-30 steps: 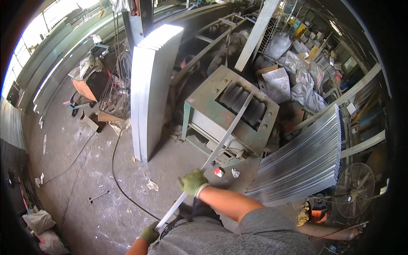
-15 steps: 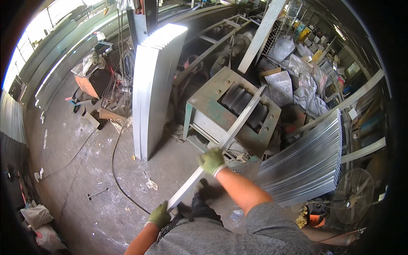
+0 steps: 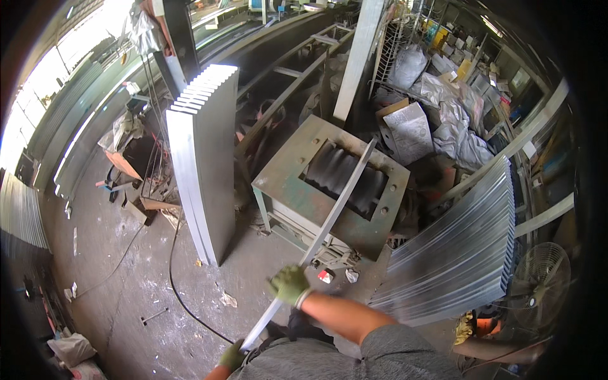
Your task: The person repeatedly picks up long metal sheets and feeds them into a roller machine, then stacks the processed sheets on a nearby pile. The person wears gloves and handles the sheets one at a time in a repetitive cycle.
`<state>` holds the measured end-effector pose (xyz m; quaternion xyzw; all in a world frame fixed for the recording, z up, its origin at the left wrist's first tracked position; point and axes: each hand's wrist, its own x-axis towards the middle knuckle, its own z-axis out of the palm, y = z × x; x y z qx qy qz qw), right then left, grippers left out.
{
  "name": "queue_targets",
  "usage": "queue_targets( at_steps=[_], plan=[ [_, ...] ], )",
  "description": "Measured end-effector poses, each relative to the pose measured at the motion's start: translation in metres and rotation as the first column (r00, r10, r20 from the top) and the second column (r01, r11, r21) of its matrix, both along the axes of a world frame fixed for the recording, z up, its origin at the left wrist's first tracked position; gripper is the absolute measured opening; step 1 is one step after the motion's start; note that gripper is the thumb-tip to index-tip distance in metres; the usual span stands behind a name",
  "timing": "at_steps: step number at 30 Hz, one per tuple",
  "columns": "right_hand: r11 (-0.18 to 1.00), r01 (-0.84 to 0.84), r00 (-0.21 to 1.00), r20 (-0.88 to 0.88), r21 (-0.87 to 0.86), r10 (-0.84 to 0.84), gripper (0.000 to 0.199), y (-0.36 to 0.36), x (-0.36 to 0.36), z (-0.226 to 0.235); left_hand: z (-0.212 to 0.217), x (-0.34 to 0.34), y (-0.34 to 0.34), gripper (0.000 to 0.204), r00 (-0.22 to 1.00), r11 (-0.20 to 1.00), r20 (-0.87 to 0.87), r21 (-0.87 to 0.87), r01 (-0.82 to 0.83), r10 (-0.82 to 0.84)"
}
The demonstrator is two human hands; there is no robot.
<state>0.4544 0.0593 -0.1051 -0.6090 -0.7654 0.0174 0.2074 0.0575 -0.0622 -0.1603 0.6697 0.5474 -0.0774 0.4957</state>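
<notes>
A long, straight, silvery metal bar (image 3: 334, 216) runs from my body up and across the black ridged rollers (image 3: 370, 189) of a worn green-grey machine (image 3: 285, 166). Its far tip sticks out just beyond the roller opening. In a green work glove, my right hand (image 3: 289, 283) is closed on the bar between the machine and me. Low by my waist, my left hand (image 3: 232, 356), gloved alike, grips the near end; its fingers are partly hidden.
Left of the machine stands an upright stack of metal profiles (image 3: 202, 171). Another profile stack (image 3: 453, 247) leans at right, beside a caged fan (image 3: 538, 285). A black cable (image 3: 172, 269) crosses the littered floor. Cardboard (image 3: 408, 133) and plastic sacks (image 3: 449, 114) lie behind.
The view has shifted, with the machine now lower and further left. My right hand sits farther from the machine and nearer my left hand. The bar still crosses the rollers.
</notes>
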Motion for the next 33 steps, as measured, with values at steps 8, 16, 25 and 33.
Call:
queue_targets(
  at_steps=[8, 16, 25, 33],
  plan=[
    [0.979, -0.153, 0.973, -0.152, 0.134, 0.173, 0.025, 0.011, 0.008, -0.001, -0.002, -0.024, 0.024, 0.045, 0.980, 0.979, -0.179, -0.167, -0.115, 0.084],
    [0.960, 0.264, 0.964, 0.001, 0.096, -0.265, 0.046, 0.128, 0.168, 0.024, 0.087, 0.162, 0.135, 0.049, 0.971, 0.999, 0.240, -0.048, -0.009, 0.020],
    [0.966, 0.250, 0.947, 0.192, 0.066, -0.258, 0.053, 0.114, 0.155, 0.019, 0.085, 0.182, 0.120, 0.062, 0.998, 0.997, 0.050, 0.064, -0.053, 0.050],
    [0.966, 0.259, 0.943, 0.211, 0.023, -0.258, 0.056, 0.073, 0.060, -0.009, 0.036, 0.078, 0.074, 0.065, 0.989, 0.993, 0.089, -0.031, -0.116, 0.118]
  ],
)
